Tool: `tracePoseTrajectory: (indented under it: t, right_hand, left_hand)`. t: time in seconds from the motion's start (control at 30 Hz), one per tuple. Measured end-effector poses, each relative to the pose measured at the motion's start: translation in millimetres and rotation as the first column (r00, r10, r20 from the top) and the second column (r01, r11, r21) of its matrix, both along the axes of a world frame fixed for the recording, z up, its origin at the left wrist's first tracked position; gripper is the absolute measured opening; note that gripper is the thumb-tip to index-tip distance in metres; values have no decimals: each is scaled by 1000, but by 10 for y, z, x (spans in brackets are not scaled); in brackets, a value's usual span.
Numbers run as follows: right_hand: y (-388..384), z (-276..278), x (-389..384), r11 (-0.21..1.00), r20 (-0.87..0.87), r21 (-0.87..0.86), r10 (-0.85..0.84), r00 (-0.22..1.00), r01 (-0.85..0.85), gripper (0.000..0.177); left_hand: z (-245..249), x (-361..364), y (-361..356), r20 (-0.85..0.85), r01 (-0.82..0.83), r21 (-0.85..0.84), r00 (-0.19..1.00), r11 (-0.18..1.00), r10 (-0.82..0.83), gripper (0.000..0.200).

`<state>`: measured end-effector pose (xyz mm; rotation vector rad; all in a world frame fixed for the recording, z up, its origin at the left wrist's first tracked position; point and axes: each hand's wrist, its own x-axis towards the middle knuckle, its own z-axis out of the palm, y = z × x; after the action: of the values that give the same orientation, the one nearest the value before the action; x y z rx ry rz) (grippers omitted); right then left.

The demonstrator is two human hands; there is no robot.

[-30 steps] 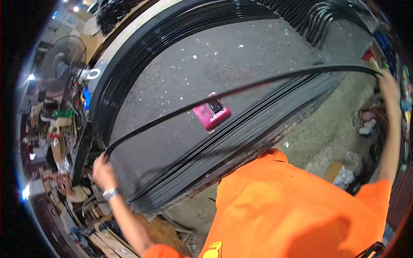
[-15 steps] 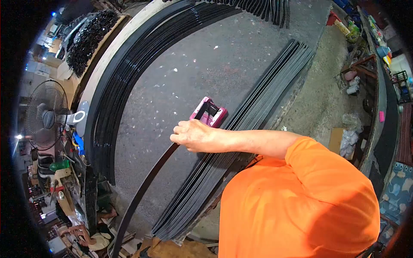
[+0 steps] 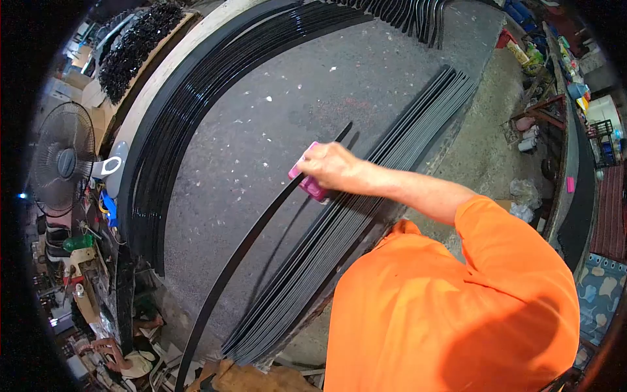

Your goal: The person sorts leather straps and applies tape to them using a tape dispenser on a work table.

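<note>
Since the earlier frame, the right hand (image 3: 330, 166) has moved from the near left side of the pink box (image 3: 315, 190) to a place over it, and the free end of the black strip (image 3: 238, 255) now shows beyond the knuckles. In the first of our frames both hands held the strip, one near each end.

We see the grip of the right hand pinching the strip a short way below its upper end, the fingers curled closed around it. The strip slants down in a long bow to the lower left, where it leaves the view; its shadow falls on the dark bench (image 3: 241, 147). The hand partly covers the pink box, and we cannot tell whether the two touch. The left hand is out of view, so we cannot tell its state.

Just beside the box, on the wearer's side, we note a row of straight strips (image 3: 398, 153) laid diagonally along the bench edge. A curved bundle (image 3: 166, 150) follows the far left rim, and wavy strips (image 3: 424, 19) lie at the top. Beyond the left rim we find a fan (image 3: 65, 163) and, above it, a heap of black pieces (image 3: 134, 55). The orange shirt (image 3: 450, 307) fills the lower right.
</note>
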<state>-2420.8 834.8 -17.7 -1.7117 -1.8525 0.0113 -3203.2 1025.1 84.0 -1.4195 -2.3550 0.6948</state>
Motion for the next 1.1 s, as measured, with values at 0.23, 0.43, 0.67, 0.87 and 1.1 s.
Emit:
tracePoseTrajectory:
  t: [0.23, 0.43, 0.67, 0.87, 1.1]
  right_hand:
    - [-473, -58, 934, 937, 258, -189, -242, 935, 294, 32]
    - [-963, 37, 1683, 871, 374, -154, -386, 843, 467, 23]
    - [-1604, 95, 2648, 785, 474, -63, -520, 711, 616, 10]
    - [-2254, 198, 3427, 644, 549, -106, -597, 585, 757, 13]
    - [-2970, 396, 4135, 465, 624, -153, -639, 451, 872, 18]
  left_hand:
    - [8, -180, 38, -76, -19, 18, 997, 1000, 20, 26]
    - [-304, -69, 201, -35, -6, 90, 999, 996, 9, 32]
    - [-476, 1699, -74, 197, 163, 109, 963, 981, -182, 27]
    - [-668, 2672, -185, 205, 383, 186, 886, 905, -417, 20]
    - [-847, 3500, -362, 186, 565, 192, 782, 803, -595, 16]
